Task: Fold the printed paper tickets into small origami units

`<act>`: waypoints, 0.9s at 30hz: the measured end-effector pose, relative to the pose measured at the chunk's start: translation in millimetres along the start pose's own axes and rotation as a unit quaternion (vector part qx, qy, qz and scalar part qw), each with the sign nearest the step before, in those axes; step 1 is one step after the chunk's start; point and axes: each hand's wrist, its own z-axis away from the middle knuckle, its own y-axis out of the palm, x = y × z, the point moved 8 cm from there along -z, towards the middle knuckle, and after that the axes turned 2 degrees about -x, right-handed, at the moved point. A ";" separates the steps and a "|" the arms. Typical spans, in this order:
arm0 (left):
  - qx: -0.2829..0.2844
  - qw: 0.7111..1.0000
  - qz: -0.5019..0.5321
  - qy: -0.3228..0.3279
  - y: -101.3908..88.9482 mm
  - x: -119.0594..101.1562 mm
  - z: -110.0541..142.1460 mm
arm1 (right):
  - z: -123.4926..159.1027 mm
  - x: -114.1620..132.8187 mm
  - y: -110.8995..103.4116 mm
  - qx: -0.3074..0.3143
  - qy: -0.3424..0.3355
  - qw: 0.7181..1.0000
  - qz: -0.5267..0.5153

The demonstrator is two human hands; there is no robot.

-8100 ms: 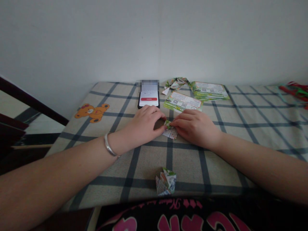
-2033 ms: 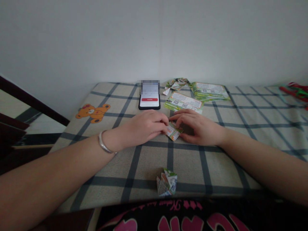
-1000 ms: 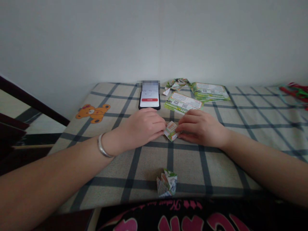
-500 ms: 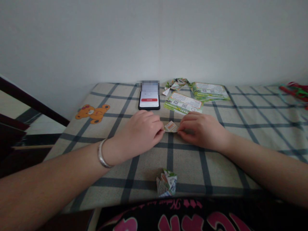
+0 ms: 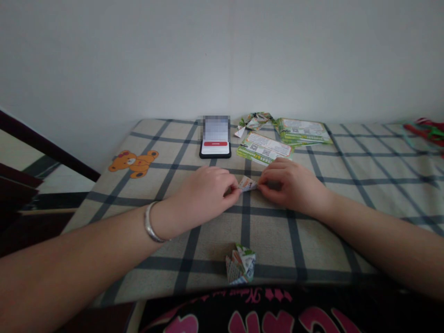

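Observation:
Between my hands is a small folded piece of printed paper [image 5: 247, 183], white with dark print, shaped roughly like a triangle. My left hand [image 5: 211, 189] pinches its left corner between thumb and fingers; a silver bracelet circles that wrist. My right hand [image 5: 289, 185] pinches the right corner in the same way. The fingertips partly hide the paper's ends. Nearer to me, by the table's front edge, stands a folded paper piece [image 5: 240, 264] with pointed tips, printed in white, green and orange.
A phone [image 5: 215, 143] with a lit screen lies beyond my left hand. Past my right hand are a flat printed card [image 5: 265, 148], a stack of green-edged cards [image 5: 303, 131] and several folded paper pieces [image 5: 255, 121] by the wall. Red and green items [image 5: 428, 132] lie far right on the checked tablecloth [image 5: 166, 252].
Eight seconds ago the paper showed green on top. It then lay as a small diamond; its near part has since been folded, leaving a triangle. Both hands now pinch its opposite corners.

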 end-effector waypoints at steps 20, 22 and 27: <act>0.038 0.999 -0.005 -0.038 11.1 13.6 -6.2 | 2.9 -3.6 0.6 -0.029 0.018 0.999 0.028; 0.021 0.999 0.034 -0.036 10.9 15.3 -6.7 | 3.9 1.1 0.9 -0.026 -0.009 0.998 0.057; -0.001 0.996 0.083 0.044 10.5 7.3 -9.5 | 5.7 12.0 3.7 -0.021 -0.054 0.991 0.123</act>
